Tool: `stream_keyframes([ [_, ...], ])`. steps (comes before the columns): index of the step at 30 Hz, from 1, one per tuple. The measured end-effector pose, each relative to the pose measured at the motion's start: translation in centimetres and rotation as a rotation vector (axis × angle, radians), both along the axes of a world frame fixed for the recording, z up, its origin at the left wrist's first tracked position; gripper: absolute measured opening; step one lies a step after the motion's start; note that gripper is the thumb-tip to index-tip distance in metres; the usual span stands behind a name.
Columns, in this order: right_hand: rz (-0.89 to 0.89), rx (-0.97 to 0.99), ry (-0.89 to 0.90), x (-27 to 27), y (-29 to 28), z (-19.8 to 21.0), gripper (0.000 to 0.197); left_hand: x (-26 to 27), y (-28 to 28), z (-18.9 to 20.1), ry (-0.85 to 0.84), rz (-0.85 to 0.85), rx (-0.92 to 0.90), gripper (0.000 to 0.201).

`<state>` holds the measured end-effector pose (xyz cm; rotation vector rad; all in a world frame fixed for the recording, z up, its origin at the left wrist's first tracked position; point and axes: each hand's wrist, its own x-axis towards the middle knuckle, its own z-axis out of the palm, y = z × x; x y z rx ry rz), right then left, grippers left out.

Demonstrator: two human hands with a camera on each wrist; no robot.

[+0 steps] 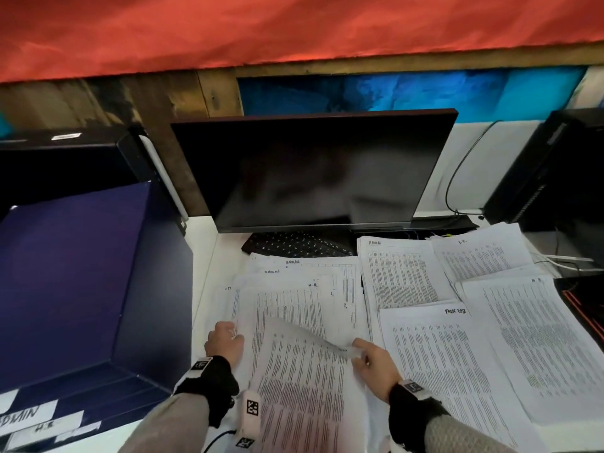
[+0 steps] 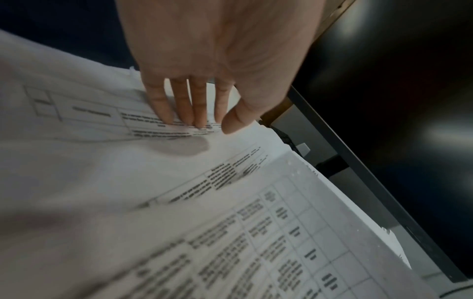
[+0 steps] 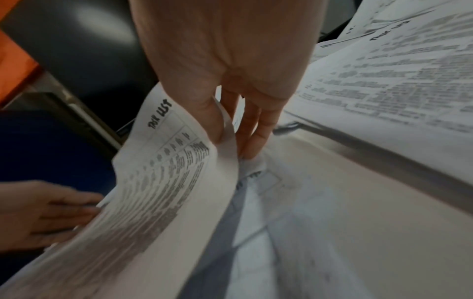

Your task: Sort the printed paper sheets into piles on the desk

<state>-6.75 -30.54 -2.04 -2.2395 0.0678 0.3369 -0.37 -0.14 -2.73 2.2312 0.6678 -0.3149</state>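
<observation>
A loose heap of printed sheets (image 1: 294, 308) lies on the white desk in front of me. My right hand (image 1: 366, 354) pinches the upper right corner of the top sheet (image 1: 304, 380), headed "TASK LIST" (image 3: 160, 113), and lifts it so it curls; thumb and fingers (image 3: 245, 129) clamp the paper edge. My left hand (image 1: 228, 335) lies with straight fingers (image 2: 179, 109) pressing the left edge of the heap (image 2: 128, 121). To the right lie sorted piles: one headed "ADMIN" (image 1: 398, 273), one at the back right (image 1: 480, 253), a "TASK LIST" pile (image 1: 451, 364) and a far right pile (image 1: 536, 341).
A dark monitor (image 1: 313, 168) stands behind the papers with a black keyboard (image 1: 294, 245) under its edge. A dark blue open box (image 1: 81, 282) fills the left side, with labelled tabs (image 1: 23, 416) at its front. A black computer tower (image 1: 562, 171) and cables (image 1: 457, 178) sit at the right.
</observation>
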Motion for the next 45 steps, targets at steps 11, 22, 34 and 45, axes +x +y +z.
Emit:
stream_keyframes([
  [11,0.057,-0.188,-0.069,-1.7,4.1,-0.7,0.034,0.4,-0.1,-0.8,0.028,0.034,-0.059,0.036],
  [22,0.049,-0.163,-0.091,-2.0,4.4,-1.2,0.043,-1.4,0.5,0.2,-0.213,-0.042,-0.355,0.032],
  [34,-0.032,-0.13,-0.055,-1.2,4.1,-1.8,0.042,-2.4,1.3,-1.2,-0.045,-0.444,0.009,0.035],
  [45,-0.089,-0.08,-0.039,-0.8,4.5,-2.7,0.029,-2.2,-0.5,0.6,-0.362,-0.491,0.086,0.036],
])
